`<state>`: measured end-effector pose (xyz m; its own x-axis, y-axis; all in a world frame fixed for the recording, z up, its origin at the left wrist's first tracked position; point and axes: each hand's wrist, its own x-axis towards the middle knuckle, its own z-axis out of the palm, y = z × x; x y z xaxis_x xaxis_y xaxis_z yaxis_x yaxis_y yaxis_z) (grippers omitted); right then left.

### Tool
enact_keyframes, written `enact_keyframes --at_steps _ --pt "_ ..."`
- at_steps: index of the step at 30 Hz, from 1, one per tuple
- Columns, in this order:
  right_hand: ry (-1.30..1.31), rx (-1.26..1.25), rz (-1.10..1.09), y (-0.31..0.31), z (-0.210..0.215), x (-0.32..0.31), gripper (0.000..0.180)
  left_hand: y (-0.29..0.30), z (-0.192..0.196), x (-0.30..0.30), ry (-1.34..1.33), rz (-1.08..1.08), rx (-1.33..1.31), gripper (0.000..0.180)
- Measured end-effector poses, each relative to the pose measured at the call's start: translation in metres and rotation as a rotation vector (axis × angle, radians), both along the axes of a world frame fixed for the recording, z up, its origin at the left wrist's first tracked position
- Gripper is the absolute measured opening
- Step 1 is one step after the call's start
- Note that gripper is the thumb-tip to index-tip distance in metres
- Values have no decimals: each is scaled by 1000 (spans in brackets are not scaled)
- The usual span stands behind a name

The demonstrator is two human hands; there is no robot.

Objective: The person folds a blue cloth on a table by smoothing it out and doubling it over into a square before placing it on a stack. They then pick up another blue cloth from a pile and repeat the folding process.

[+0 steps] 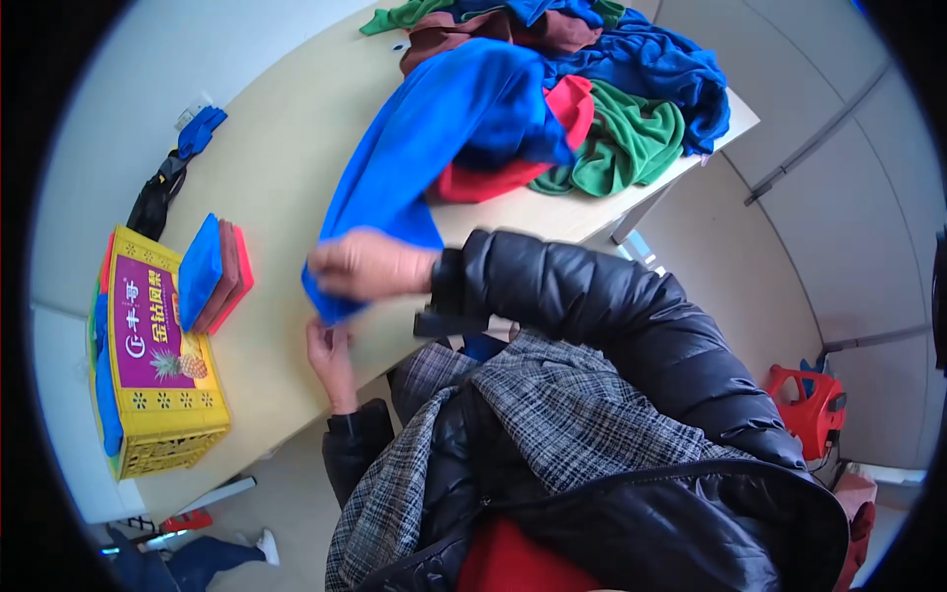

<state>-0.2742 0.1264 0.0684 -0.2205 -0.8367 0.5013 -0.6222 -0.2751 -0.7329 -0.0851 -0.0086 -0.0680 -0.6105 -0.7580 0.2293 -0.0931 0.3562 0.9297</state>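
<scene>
Both hands pinch the lower corner of a soft blue cloth (pixel 434 138) draped over the pale smooth worktop (pixel 276 148): right hand (pixel 370 264) closed on top, left hand (pixel 330 357) gripping beneath. Crumpled fleece pile (pixel 612 128) lies behind; folded squares (pixel 215 273) lean against a yellow crate (pixel 163 395).

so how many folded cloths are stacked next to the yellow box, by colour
blue folded cloth: 1
brown folded cloth: 1
red folded cloth: 1
total: 3, leaning against the yellow box
</scene>
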Motion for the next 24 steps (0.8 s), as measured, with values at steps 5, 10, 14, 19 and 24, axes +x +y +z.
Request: enact_keyframes --at_steps 5,10,14,19,24 --pt "-195 138 195 -5 -51 63 18 5 5 -4 227 -15 -101 33" --pt "-189 101 161 21 -47 32 13 -12 -18 26 128 -117 47 41" --pt "131 -79 -178 60 -45 -1 17 -47 1 53 644 -59 495 47" --pt "464 122 -467 94 -49 -37 39 -92 63 94 828 -12 574 51" --pt "634 255 -284 97 -64 -26 43 -111 64 115 870 71 596 55"
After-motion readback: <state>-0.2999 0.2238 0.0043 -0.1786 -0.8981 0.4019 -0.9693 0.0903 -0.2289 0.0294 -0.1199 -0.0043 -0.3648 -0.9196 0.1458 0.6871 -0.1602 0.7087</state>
